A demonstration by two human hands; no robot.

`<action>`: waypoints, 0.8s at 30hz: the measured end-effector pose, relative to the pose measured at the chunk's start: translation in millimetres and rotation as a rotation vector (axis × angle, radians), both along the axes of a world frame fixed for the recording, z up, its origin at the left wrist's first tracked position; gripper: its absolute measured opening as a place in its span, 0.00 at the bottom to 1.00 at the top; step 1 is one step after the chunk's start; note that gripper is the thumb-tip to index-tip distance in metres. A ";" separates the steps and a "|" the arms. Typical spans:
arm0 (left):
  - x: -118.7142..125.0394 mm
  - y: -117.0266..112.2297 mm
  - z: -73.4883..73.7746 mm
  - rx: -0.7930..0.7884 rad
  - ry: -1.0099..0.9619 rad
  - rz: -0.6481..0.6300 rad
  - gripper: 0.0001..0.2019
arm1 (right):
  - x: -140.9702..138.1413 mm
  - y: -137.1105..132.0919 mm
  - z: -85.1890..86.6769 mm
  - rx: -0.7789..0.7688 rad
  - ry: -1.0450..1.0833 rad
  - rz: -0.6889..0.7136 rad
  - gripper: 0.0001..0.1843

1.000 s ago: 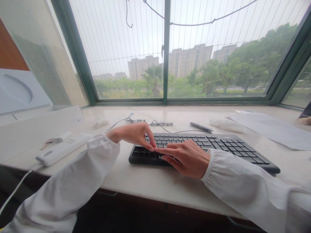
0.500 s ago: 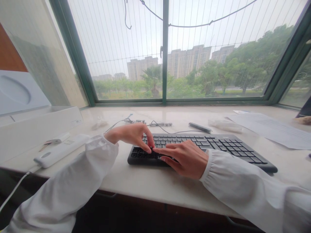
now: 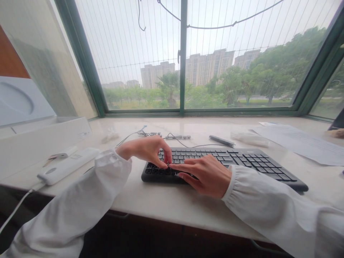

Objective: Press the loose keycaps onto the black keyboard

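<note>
A black keyboard [image 3: 238, 161] lies on the white table. At its near left corner, keycaps are off and bare key sockets [image 3: 156, 171] show. My left hand [image 3: 150, 148] reaches in from the left, wrist bent, thumb and index finger pinched low over these sockets. Something small and dark is at the fingertips, too small to make out. My right hand [image 3: 204, 175] rests over the near edge of the keyboard. Its index finger is stretched out until the tip meets the left fingertips; the thumb is apart from it, and nothing shows in this hand.
Behind the keyboard lie loose dark keycaps [image 3: 178, 137], a thin cable [image 3: 142, 133] and a dark bar-shaped piece [image 3: 220, 141]. Papers [image 3: 303, 143] and a clear plastic bag [image 3: 249, 139] are at the right. A white power strip [image 3: 68, 166] and a white box [image 3: 53, 134] stand left.
Both hands stay at the same spot on the keyboard, with the left fingertips shifted only very slightly. The view has barely moved.
</note>
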State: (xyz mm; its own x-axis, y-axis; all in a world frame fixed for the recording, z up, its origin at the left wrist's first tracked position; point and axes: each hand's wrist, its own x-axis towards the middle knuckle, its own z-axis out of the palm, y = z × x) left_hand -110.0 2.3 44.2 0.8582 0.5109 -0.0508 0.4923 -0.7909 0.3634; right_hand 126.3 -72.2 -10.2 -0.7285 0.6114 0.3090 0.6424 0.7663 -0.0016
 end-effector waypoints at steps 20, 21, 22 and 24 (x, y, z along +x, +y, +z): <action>3.4 -6.7 3.4 0.034 0.116 0.114 0.09 | 0.6 2.1 -5.8 0.037 -0.011 -0.012 0.23; 3.2 -6.4 3.2 0.034 0.115 0.112 0.09 | 0.4 1.9 -5.7 0.036 -0.011 -0.015 0.23; 3.0 -6.0 3.1 0.033 0.112 0.109 0.09 | 0.3 1.8 -5.6 0.036 -0.012 -0.018 0.23; 2.7 -5.1 3.0 0.031 0.105 0.105 0.10 | 0.0 1.7 -5.3 0.037 -0.013 -0.019 0.23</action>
State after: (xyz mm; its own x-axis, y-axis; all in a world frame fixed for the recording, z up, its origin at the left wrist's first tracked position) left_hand -107.3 -2.8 47.1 0.7910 0.5998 -0.1205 0.6066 -0.7433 0.2821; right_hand 126.3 -70.6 -15.5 -0.7208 0.6135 0.3225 0.6567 0.7533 0.0347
